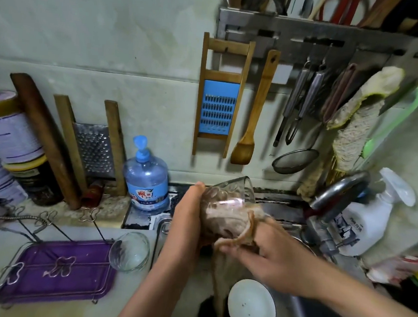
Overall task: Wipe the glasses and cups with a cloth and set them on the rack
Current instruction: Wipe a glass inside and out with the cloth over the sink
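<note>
Above the sink (160, 232), your left hand (188, 219) grips the probably slick, fragile glass (228, 201) mid-body; your right hand (273, 262) pinches the soft cloth (222, 269).

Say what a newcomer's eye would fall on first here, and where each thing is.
The tilted glass at centre, above the sink: the left hand grips it while the right hand pinches a brown cloth pushed into it. Next come the purple rack at lower left and the blue grater hanging on the wall behind.
</note>
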### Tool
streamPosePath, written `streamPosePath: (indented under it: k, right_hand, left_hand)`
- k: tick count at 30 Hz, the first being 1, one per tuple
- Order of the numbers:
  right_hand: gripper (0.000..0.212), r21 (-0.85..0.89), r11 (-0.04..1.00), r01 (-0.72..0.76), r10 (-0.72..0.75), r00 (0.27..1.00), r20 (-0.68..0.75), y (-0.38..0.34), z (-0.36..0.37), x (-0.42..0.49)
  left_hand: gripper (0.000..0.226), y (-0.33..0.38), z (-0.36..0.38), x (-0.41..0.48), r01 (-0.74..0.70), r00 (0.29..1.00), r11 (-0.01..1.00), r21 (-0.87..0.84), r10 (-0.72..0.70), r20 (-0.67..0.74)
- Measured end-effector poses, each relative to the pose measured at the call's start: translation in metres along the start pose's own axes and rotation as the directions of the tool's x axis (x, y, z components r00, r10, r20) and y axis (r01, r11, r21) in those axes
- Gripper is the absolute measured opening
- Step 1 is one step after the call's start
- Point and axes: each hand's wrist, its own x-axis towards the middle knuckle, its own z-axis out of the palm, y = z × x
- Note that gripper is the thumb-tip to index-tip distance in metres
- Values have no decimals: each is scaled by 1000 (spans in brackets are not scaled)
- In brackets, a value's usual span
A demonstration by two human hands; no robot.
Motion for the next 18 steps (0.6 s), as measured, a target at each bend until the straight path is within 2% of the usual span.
streamPosePath:
  k: [2, 4, 7, 11, 13, 15, 16, 17, 18]
  right_hand:
    - [21, 300, 937, -179, 178, 984, 33, -6, 3, 7]
    - [23, 500, 821, -275, 301, 953, 30, -4, 2, 13]
    - [33, 672, 692, -261, 417, 905, -78, -3, 4, 22]
    - [28, 811, 558, -177, 557, 804, -207, -10, 10, 29]
    - [25, 797, 582, -162, 548, 802, -238, -14, 13, 27]
    - [18, 725, 661, -194, 454, 873, -181, -21, 11, 22]
    - [20, 675, 704, -219, 384, 918, -103, -24, 9, 18]
    - [24, 564, 788, -247, 311, 950, -17, -22, 7, 16]
    - [21, 378, 893, -246, 252, 967, 34, -18, 5, 13]
  left_hand:
    - [45, -1, -2, 1, -83, 994, 996, 26, 85, -68]
    - [55, -1, -3, 3, -197, 971, 975, 102, 208, -117]
    - [62, -6, -6, 7, -263, 950, 957, 124, 279, -139]
    - [33, -10, -3, 3, -317, 916, 932, 174, 349, -199]
    - [33, -13, -6, 3, -334, 902, 919, 208, 376, -214]
    - [33, -9, -10, 3, -275, 945, 958, 86, 286, -162]
    - [42, -5, -12, 2, -208, 971, 978, 11, 207, -115]
    - [49, 0, -13, 2, -131, 990, 991, -26, 129, -54]
    - [55, 4, -14, 2, -74, 997, 997, -22, 74, 5]
